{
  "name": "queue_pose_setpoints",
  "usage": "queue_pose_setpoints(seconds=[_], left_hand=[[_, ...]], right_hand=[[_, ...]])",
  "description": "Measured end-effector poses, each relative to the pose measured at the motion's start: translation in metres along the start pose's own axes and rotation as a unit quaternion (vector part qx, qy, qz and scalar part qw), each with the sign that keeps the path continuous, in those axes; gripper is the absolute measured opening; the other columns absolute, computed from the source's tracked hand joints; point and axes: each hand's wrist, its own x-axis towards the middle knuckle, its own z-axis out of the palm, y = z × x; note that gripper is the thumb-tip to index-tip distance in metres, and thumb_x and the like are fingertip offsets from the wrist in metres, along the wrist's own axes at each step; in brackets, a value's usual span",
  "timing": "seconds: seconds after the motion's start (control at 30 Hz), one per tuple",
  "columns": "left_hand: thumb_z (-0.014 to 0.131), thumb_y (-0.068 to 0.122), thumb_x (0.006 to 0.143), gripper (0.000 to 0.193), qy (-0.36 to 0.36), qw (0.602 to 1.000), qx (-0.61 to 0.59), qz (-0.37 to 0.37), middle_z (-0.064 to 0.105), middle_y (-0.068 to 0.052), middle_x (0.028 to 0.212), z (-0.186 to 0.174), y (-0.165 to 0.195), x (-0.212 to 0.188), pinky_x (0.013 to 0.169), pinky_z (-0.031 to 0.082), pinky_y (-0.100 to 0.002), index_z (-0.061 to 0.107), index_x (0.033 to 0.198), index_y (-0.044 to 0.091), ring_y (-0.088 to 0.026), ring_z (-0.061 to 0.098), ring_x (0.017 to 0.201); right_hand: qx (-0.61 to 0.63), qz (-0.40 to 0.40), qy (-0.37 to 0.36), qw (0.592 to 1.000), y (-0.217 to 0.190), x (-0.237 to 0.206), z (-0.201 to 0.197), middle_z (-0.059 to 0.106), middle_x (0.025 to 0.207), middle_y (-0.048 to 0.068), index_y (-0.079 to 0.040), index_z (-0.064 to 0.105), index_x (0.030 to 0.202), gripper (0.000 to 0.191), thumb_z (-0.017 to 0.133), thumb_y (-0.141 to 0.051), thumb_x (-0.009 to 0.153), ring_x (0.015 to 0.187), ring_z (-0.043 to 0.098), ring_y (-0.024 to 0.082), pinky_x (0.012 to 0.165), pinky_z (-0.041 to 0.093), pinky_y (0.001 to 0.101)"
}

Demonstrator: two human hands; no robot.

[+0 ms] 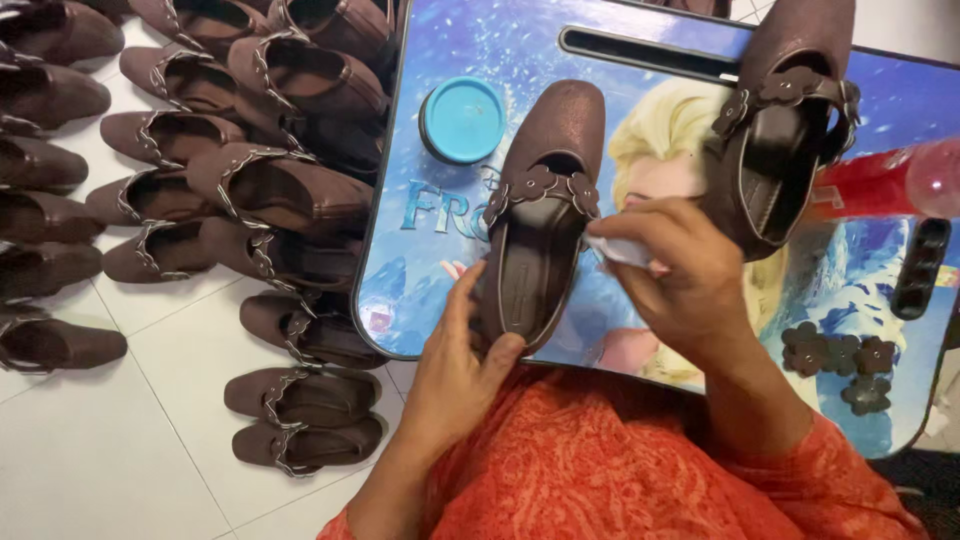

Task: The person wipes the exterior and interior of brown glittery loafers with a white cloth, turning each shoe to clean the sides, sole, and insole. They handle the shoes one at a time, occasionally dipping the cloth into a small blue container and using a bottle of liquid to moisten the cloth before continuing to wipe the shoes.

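— Brown shoe (540, 240), where is it from where you sit?

— Centre of the frame, lying flat on the table (440, 250), toe toward the top, a flower strap (541, 188) across its opening. My left hand (462, 365) cups its heel end, thumb on the right rim, fingers along the left side. My right hand (672, 262) is curled beside the strap, fingertips pinching a small pale scrap (612, 249); what it is I cannot tell.

— Any containers?

— One round blue tub (463, 119), upper middle, lid on, so its contents are hidden. A red bottle (880, 182) lies at the right edge; inside is not readable. A long slot (650, 52) runs along the table's top rim, a smaller dark one (918, 268) at the right.

— Room to move?

— Tight. The shoe's heel overhangs the table's near edge, just above my orange clothing (600, 470). A second shoe (790, 130) stands tilted in the upper right, close to my right hand. The bare stretch of table is left of the shoe, under the tub. The white tiled floor (110, 440) is open in the lower left.

— Counts?

— Two shoes on the table, one tub, one bottle. Loose flower trims (838, 360) at the lower right: about four, though they overlap. On the floor, rows of brown shoes (250, 180) fill the upper left; I make out roughly seventeen, some cut off by the frame.
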Motion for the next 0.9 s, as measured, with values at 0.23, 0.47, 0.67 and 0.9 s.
queue_pose_setpoints(seconds=[0.23,0.47,0.67,0.9], left_hand=[[0.072,0.060,0.083,0.103,0.034,0.989,0.075,0.126,0.050,-0.030,0.149,0.015,-0.015,0.008,0.111,0.041,-0.044,0.033,0.154,-0.005,-0.041,0.052,0.138],[0.070,0.062,0.088,0.103,0.033,0.985,0.083,0.150,0.051,-0.029,0.152,0.014,-0.027,0.010,0.117,0.040,-0.044,0.035,0.156,-0.006,-0.041,0.050,0.144],[0.072,0.066,0.082,0.110,0.042,0.983,0.095,0.152,0.054,-0.028,0.147,0.020,-0.026,0.010,0.112,0.044,-0.043,0.034,0.157,-0.004,-0.040,0.055,0.138],[0.068,0.068,0.083,0.107,0.032,0.986,0.090,0.134,0.062,-0.023,0.135,0.018,-0.022,0.010,0.104,0.049,-0.041,0.035,0.161,0.004,-0.038,0.062,0.125]], right_hand=[[0.042,-0.009,-0.203,0.978,-0.017,-0.008,0.011,0.071,0.097,0.008,-0.006,0.073,0.102,0.025,0.077,-0.001,0.078,0.088,0.071,0.024,0.072,0.055,0.0343],[-0.134,-0.064,-0.045,0.988,-0.008,0.004,0.023,0.072,0.098,0.007,-0.008,0.075,0.107,0.024,0.079,-0.004,0.085,0.091,0.068,0.026,0.078,0.054,0.0377],[-0.086,-0.151,-0.222,0.959,-0.004,0.005,0.049,0.065,0.078,0.003,-0.011,0.068,0.079,0.021,0.080,-0.011,0.061,0.076,0.060,0.026,0.067,0.051,0.0391],[-0.142,-0.119,-0.185,0.965,0.002,0.008,0.048,0.064,0.079,0.004,-0.010,0.068,0.082,0.020,0.080,-0.011,0.066,0.078,0.061,0.027,0.065,0.050,0.0412]])
